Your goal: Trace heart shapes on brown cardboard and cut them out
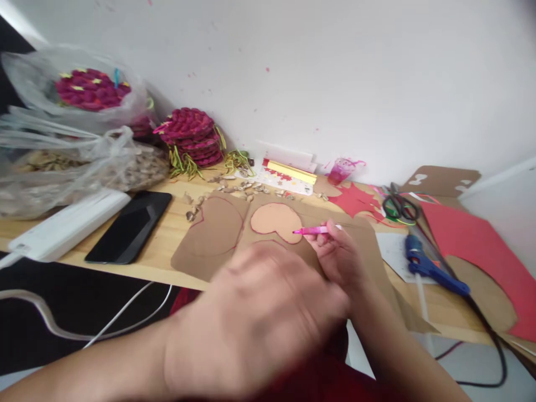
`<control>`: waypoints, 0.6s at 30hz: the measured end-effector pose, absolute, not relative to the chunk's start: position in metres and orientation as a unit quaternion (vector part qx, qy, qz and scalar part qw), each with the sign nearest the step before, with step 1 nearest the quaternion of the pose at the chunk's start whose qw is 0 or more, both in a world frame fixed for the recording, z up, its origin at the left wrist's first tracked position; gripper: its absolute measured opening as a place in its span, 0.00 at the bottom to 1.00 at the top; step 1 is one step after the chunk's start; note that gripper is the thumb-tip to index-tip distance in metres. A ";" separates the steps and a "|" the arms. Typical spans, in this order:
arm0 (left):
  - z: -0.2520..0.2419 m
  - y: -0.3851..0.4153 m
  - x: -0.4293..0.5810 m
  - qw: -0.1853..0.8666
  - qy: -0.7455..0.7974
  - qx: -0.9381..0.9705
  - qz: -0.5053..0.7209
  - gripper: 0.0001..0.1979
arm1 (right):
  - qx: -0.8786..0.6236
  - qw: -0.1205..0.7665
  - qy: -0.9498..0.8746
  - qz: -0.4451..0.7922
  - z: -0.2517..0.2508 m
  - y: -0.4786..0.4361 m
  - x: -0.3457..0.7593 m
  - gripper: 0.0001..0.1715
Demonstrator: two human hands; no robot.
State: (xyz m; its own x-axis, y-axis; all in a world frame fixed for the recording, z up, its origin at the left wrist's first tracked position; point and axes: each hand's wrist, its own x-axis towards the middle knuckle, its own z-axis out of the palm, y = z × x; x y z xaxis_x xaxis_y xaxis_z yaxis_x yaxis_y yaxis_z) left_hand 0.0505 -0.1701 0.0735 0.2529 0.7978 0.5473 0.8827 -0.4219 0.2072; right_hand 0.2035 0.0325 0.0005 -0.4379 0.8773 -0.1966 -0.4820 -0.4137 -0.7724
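A pink pen (315, 229) is gripped in the right hand (341, 258), fingers pinched round it, tip touching the red outline of a heart (274, 219) on the cardboard (218, 234) laid on the table (167, 234). The left hand (255, 318) is blurred up close, so its fingers can't really be told. A glue gun (431, 265) and scissors (400, 206) are parked off right, a phone (130, 226) left.

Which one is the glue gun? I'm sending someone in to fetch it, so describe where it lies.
Start at the wooden table and go to its right side, past the right hand holding the pink pen. The glue gun lies flat beside the red paper sheet, just below the scissors. It alone is bright blue, trailing a black cord.
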 end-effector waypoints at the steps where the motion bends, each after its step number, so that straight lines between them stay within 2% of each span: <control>1: 0.068 -0.169 0.036 0.091 -0.593 -0.738 -0.309 0.24 | -0.303 0.430 -0.331 0.784 0.000 0.032 0.204 0.16; 4: 0.045 -0.175 -0.001 0.135 -0.737 -0.597 -0.285 0.28 | -0.296 0.429 -0.350 0.778 0.001 0.031 0.204 0.15; 7: 0.023 -0.191 -0.024 0.096 -0.785 -0.520 -0.323 0.30 | -0.293 0.427 -0.354 0.779 0.002 0.031 0.204 0.14; 10: 0.013 -0.203 -0.030 0.026 -0.791 -0.489 -0.367 0.29 | -0.289 0.430 -0.354 0.779 0.002 0.029 0.203 0.15; 18: 0.012 -0.212 -0.036 -0.044 -0.760 -0.521 -0.386 0.28 | -0.283 0.434 -0.341 0.784 -0.001 0.011 0.208 0.14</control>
State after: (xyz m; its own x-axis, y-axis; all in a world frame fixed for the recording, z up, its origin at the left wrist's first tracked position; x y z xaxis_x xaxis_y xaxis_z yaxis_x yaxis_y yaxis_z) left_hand -0.0360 -0.2121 0.0123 -0.4531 0.8259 0.3356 0.7575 0.1583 0.6333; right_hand 0.2083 0.0109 -0.0008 -0.4625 0.8743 -0.1472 -0.4883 -0.3897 -0.7808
